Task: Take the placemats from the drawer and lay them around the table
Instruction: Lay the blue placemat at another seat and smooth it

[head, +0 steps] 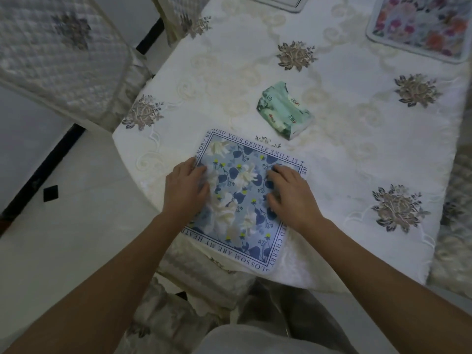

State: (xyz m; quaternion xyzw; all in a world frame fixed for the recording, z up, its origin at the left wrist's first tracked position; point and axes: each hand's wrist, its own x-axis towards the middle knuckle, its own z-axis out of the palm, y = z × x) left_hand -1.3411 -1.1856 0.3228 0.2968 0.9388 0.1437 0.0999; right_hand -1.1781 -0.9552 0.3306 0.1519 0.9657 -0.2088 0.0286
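The cloth-covered table (357, 154) stood beside a quilted chair (63, 54) at far left. A blue floral placemat (245, 200) lay at its near edge and a pink placemat (421, 26) far right. The left hand (185, 190) and right hand (291, 192) pressed flat on the blue one, gripping nothing. A tissue pack (284, 111) lay just beyond.

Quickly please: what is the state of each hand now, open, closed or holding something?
Left hand: open, pressing on the blue placemat.
Right hand: open, fingers resting on the same placemat.
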